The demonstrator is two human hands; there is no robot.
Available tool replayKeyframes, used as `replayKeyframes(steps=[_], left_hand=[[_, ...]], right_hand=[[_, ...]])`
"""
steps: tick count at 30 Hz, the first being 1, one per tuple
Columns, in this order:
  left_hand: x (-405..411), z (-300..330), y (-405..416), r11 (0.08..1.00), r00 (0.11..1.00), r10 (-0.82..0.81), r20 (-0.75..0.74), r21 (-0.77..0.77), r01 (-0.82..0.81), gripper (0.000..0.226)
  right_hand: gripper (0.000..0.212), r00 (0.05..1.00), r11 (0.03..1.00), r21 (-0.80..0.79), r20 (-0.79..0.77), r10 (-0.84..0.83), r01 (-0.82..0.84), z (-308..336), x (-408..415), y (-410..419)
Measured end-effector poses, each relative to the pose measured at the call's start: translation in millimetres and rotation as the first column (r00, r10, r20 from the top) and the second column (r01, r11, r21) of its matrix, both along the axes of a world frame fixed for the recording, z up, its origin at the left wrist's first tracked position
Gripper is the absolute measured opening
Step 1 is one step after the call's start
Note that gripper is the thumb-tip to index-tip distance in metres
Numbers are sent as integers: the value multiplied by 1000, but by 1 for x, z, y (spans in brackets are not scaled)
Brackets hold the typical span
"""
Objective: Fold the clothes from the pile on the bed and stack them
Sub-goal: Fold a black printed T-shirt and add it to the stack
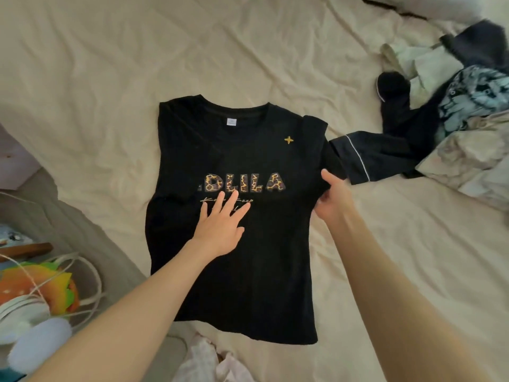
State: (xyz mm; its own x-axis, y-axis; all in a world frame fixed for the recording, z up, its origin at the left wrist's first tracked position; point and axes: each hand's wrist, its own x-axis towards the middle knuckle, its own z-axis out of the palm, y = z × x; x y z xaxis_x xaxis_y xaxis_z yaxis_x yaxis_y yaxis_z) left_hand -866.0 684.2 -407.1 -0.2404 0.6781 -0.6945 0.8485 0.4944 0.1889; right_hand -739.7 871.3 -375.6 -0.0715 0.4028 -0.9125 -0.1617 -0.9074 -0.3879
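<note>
A black T-shirt [248, 271] with leopard-print letters lies face up in the middle of the cream bed sheet [110, 78], its left side folded inward. My left hand [220, 224] rests flat on the shirt's chest, fingers spread, just below the letters. My right hand [332, 199] grips the shirt's right edge by the short sleeve [316, 133]. The pile of unfolded clothes [468, 119] sits at the right: dark navy pyjamas with white piping, a blue-patterned piece and pale garments.
A navy sleeve [366, 158] from the pile reaches up to the shirt's right sleeve. A pale pink garment [209, 362] lies at the near edge. Off the bed's left side are colourful toys and white cords [41, 293].
</note>
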Motion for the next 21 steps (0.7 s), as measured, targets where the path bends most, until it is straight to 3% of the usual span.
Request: replayKeyframes(steps=[2, 4, 6, 7, 8, 9, 10, 12, 13, 14, 15, 17, 19, 21], left_hand=[[-3, 3, 4, 1000, 1000, -2, 18, -30, 3, 58], [-4, 8, 11, 999, 1000, 22, 22, -26, -21, 55], [-5, 14, 22, 995, 995, 95, 32, 35, -96, 45], [-6, 17, 29, 980, 981, 178, 71, 81, -184, 39], [-8, 22, 37, 938, 940, 305, 154, 121, -324, 35], [-10, 26, 47, 853, 844, 461, 275, 125, -506, 34], [-13, 31, 57, 719, 682, 610, 405, 78, -690, 36], [-23, 39, 75, 397, 269, 771, 578, -105, -912, 41], [-29, 41, 82, 280, 123, 782, 611, -168, -945, 43], [-34, 42, 87, 210, 45, 779, 626, -193, -958, 44], [-38, 42, 91, 191, 34, 776, 630, -183, -964, 46], [-45, 37, 100, 299, 197, 783, 590, -79, -951, 48], [-49, 28, 108, 419, 361, 758, 543, 19, -908, 51], [-53, 20, 118, 438, 417, 753, 510, 84, -895, 62]], right_hand=[[11, 996, 994, 83, 56, -70, 65, 2, 5, -5], [26, 985, 986, 154, 150, -88, 65, 2, 9, -10], [15, 938, 940, 313, 347, 21, -137, 0, 6, -15], [10, 876, 835, 430, 468, 118, -343, 1, 3, -19], [9, 802, 645, 539, 562, 204, -542, 2, 0, -24], [15, 720, 390, 611, 639, 271, -689, 0, -1, -30], [18, 625, 135, 620, 706, 334, -773, -2, -1, -34], [17, 373, -298, 514, 827, 420, -805, -11, 3, -42], [18, 208, -457, 418, 873, 440, -785, -15, 7, -45], [19, 49, -573, 324, 896, 442, -753, -19, 12, -48], [21, -65, -648, 259, 900, 432, -716, -24, 17, -50], [25, -158, -726, 199, 907, 391, -658, -31, 28, -53], [30, -101, -714, 211, 925, 367, -668, -31, 35, -57], [34, 15, -601, 263, 923, 385, -755, -29, 35, -55]])
